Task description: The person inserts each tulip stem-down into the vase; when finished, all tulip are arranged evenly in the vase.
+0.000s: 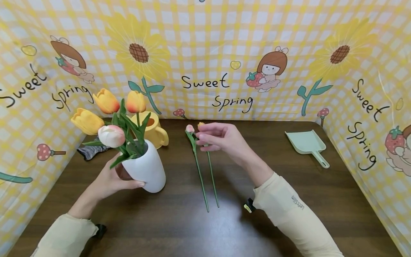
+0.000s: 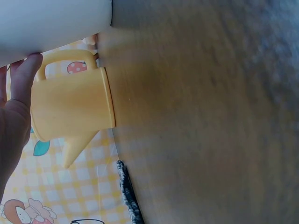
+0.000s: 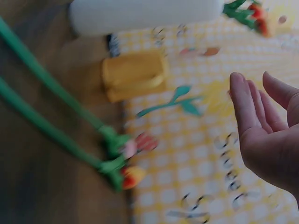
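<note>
My left hand (image 1: 110,178) grips the white vase (image 1: 148,173) around its side, the thumb across its front and the other fingers mostly hidden behind it. Several tulips stand in the vase: yellow-orange ones (image 1: 87,121) and a white-pink one (image 1: 111,136), with green leaves. To the right of the vase, two long-stemmed tulips lie side by side on the table, one pink (image 1: 190,128) and one yellow (image 1: 201,125). Over their heads hovers my right hand (image 1: 226,139), fingers extended and thumb apart. The right wrist view shows nothing held in that hand (image 3: 268,123).
Behind the vase stands a yellow watering can (image 1: 155,132), its handle to the right. A grey knitted item (image 1: 92,151) lies at the back left. At the right is a pale green dustpan (image 1: 306,142). Patterned yellow-checked cloth (image 1: 205,53) walls in the wooden table (image 1: 179,228).
</note>
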The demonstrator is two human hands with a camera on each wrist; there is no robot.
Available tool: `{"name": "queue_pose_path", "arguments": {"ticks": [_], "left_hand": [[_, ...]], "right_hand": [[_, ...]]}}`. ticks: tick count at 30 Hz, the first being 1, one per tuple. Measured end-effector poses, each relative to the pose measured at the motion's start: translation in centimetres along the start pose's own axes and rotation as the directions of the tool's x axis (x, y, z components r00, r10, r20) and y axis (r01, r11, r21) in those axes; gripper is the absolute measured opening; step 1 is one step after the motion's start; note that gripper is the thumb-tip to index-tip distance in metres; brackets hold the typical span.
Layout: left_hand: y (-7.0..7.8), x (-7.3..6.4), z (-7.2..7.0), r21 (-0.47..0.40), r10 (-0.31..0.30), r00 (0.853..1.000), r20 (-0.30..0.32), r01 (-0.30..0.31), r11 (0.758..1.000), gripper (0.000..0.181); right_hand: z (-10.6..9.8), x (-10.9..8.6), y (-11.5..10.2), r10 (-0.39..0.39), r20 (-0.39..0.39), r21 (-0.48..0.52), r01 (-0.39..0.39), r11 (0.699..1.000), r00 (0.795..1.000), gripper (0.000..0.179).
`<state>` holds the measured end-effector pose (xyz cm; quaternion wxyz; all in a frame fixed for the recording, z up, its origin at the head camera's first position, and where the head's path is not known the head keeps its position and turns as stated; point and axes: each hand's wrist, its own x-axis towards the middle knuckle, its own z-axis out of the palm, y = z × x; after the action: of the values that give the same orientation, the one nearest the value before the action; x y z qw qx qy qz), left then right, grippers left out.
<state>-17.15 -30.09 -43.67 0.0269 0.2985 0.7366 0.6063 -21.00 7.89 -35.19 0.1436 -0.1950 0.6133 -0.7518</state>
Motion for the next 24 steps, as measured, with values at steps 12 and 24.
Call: {"name": "queue_pose_path", "arguments": {"ticks": [12,24], "left_hand": [[-0.3,0.1,0.4,-0.057,0.056,0.998,0.023,-0.055,0.997,0.101],[-0.2,0.1,0.2,-0.068,0.099,0.995,0.011,-0.098,0.993,0.101]], "right_hand": [[-4.7,0.1,6.4,0.284,-0.186,-0.087,-0.304,0.949,0.941,0.046],[-5.8,1.3,9.6,0.379,-0.268,-0.16,-0.428,0.889,0.886,0.06]]}}
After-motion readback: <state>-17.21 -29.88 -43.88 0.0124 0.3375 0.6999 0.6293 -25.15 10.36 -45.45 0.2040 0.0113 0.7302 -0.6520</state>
